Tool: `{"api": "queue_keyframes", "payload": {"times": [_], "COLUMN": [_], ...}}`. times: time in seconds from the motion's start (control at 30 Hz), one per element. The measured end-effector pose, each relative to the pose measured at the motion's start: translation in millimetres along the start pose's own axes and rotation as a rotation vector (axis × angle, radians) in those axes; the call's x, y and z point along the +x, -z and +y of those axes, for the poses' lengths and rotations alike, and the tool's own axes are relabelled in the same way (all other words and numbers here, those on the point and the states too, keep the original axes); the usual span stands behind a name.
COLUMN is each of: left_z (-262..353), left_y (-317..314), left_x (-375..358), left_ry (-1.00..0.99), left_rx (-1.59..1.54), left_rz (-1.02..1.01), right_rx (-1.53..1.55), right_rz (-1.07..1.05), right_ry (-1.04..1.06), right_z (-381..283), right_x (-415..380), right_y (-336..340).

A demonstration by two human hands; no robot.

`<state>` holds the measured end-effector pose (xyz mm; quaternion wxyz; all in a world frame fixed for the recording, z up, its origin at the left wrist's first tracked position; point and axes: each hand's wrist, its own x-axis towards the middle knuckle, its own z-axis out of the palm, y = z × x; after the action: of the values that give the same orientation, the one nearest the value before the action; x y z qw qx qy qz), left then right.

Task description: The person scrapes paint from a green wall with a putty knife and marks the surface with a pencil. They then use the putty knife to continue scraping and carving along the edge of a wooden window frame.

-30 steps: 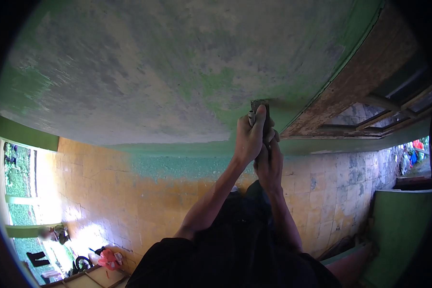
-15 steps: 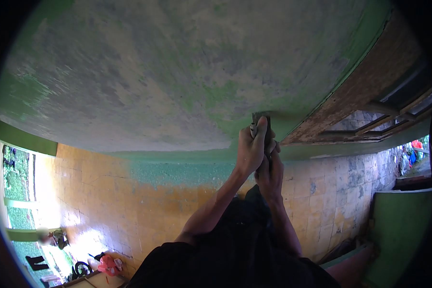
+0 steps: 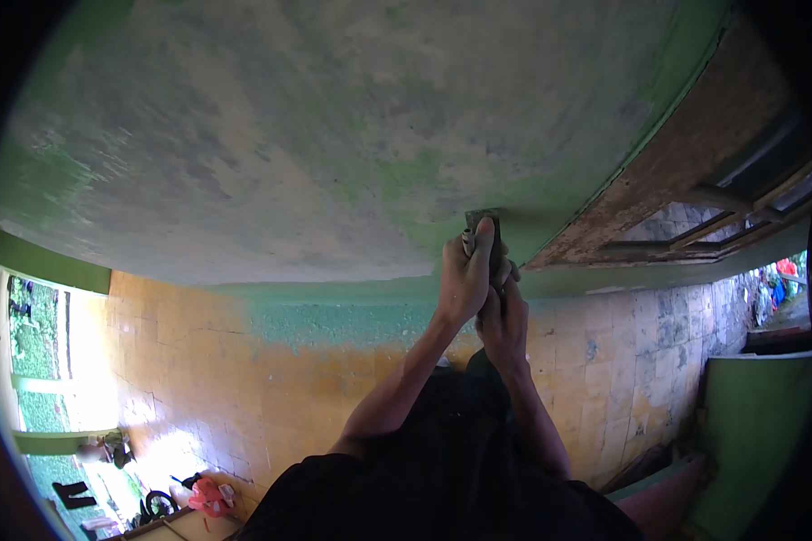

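Observation:
Both my hands are closed around a flat-bladed scraper (image 3: 485, 219), its wide edge up against the patchy wall (image 3: 316, 144). My left hand (image 3: 465, 284) grips it higher up, with the thumb along the blade. A short pale stick like a cigarette (image 3: 468, 240) pokes out between the left fingers. Below and beside it, my right hand (image 3: 507, 320) wraps the handle end, which is mostly hidden by the fingers. Around the blade the wall shows green paint, while much of the rest is scraped to grey and beige.
To the right of the blade runs a worn wooden window frame (image 3: 641, 203) with panes. Below the wall lies a yellowish tiled floor (image 3: 271, 388) with a teal strip (image 3: 334, 316). A pink bag (image 3: 209, 496) sits at the lower left, and a green panel (image 3: 758, 433) stands at the right.
Both hands and the scraper have shifted slightly to the left along the wall. The grip stays the same.

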<state>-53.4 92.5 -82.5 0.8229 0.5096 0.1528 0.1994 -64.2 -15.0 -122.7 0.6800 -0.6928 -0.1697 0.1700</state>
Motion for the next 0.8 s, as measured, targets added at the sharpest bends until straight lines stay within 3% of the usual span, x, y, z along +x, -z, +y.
{"api": "queue_keyframes", "payload": {"times": [0.1, 0.4, 0.6, 0.8], "left_z": [12, 1, 3, 12], "left_y": [-5, 9, 8, 15], "left_x": [1, -5, -10, -5], "left_ry": [-0.037, -0.014, -0.057, -0.056], "left_rx": [0.012, 0.016, -0.048, 0.024], "left_rz": [0.03, 0.047, 0.018, 0.014], "right_rx": [0.011, 0.042, -0.014, 0.09], "right_rz": [0.004, -0.013, -0.066, -0.078], "right_ry": [0.099, 0.002, 0.081, -0.043], "right_z": [-12, -7, -8, -19], "right_x": [6, -4, -1, 0], "right_y": [-5, -10, -2, -14]}}
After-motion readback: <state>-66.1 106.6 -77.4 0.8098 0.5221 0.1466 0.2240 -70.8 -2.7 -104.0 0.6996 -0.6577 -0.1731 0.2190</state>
